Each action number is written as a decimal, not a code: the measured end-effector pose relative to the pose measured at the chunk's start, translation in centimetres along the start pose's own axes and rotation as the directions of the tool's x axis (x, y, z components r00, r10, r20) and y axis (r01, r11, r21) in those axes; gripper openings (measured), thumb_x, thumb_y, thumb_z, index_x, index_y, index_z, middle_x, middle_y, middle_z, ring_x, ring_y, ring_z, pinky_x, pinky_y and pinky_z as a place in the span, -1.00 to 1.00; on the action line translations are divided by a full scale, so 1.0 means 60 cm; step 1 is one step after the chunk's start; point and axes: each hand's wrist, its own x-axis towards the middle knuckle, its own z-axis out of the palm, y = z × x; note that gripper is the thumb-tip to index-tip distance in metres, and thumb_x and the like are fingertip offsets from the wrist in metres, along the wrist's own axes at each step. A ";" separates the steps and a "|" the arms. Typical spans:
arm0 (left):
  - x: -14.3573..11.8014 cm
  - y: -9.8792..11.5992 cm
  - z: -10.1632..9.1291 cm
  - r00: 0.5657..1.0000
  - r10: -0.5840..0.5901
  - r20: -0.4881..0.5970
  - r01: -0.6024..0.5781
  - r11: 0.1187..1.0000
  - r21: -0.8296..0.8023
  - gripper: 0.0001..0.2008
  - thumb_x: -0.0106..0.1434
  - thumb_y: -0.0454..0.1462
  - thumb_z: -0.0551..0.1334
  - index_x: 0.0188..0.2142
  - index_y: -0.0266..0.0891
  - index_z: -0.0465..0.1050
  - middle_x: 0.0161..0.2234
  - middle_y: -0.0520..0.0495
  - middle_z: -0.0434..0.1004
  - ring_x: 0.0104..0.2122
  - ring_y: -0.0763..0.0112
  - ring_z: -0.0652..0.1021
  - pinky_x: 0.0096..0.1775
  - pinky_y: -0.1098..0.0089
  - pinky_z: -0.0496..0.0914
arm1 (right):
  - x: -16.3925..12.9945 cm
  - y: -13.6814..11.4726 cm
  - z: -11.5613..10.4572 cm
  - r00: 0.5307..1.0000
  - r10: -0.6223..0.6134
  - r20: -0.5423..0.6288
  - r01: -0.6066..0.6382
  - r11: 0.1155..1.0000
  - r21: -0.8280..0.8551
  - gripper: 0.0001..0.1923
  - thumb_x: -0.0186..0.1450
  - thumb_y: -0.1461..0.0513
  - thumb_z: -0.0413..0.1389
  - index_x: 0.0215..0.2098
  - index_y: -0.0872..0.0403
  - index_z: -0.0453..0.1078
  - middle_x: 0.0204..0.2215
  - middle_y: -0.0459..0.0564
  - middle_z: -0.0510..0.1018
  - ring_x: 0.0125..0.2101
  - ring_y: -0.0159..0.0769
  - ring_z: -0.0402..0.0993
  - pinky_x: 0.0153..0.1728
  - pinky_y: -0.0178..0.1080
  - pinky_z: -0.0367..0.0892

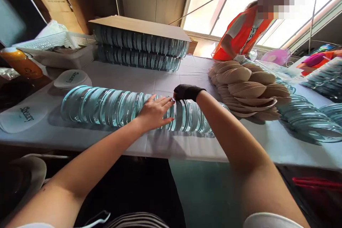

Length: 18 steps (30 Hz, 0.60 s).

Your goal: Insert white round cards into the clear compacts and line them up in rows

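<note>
Far left of the grip, an orange bottle (20, 62) and a white basket (56, 41) are seen, with white lids (71, 79) just beside. A long row of glass discs (107, 107), stood on edge on the table (165, 78), is pressed from both ends of a gap. The left hand (155, 114) is laid flat, fingers spread, against the discs; nothing is clasped. The right hand (188, 92), in a black glove, is curled over the top of the row, though whether a disc is pinched cannot be told. Behind the grip, more discs are stacked under cardboard (139, 26). To the right, a heap of tan ovals (248, 87) is piled near another person (243, 34) in orange. Judged from here, the row could be toppled or rolled off the near edge if the pressure is eased unevenly.
</note>
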 end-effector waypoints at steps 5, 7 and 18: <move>-0.009 -0.010 0.003 1.000 0.007 0.002 -0.007 1.000 0.004 -0.36 0.30 0.02 0.16 0.29 -0.13 0.18 0.30 -0.10 0.19 0.27 0.10 0.28 0.30 -0.08 -0.01 | 0.008 -0.006 -0.009 0.992 -0.096 0.080 0.099 0.995 -0.029 -0.70 0.20 0.25 0.14 -0.16 0.24 0.55 -0.29 0.06 0.63 -0.37 -0.35 0.45 -0.33 -0.33 0.28; -0.010 -0.012 0.002 1.000 0.015 0.013 -0.015 1.000 -0.006 -0.36 0.30 0.04 0.16 0.29 -0.12 0.17 0.30 -0.09 0.19 0.27 0.11 0.28 0.30 -0.07 -0.01 | -0.004 -0.015 -0.012 0.991 -0.108 0.074 0.116 0.986 -0.123 -0.69 0.22 0.22 0.12 -0.14 0.21 0.54 -0.24 0.12 0.62 -0.31 -0.27 0.49 -0.32 -0.29 0.28; -0.008 -0.008 0.000 1.000 0.000 -0.026 -0.001 0.999 -0.053 -0.41 0.32 0.04 0.15 0.26 -0.11 0.24 0.27 -0.07 0.27 0.23 0.17 0.33 0.30 -0.03 -0.01 | -0.193 -0.138 0.142 0.830 0.330 -0.449 -0.288 0.944 0.162 -0.60 0.42 0.18 -0.21 -0.14 0.08 0.46 -0.19 0.16 0.60 -0.24 -0.15 0.54 -0.32 -0.26 0.24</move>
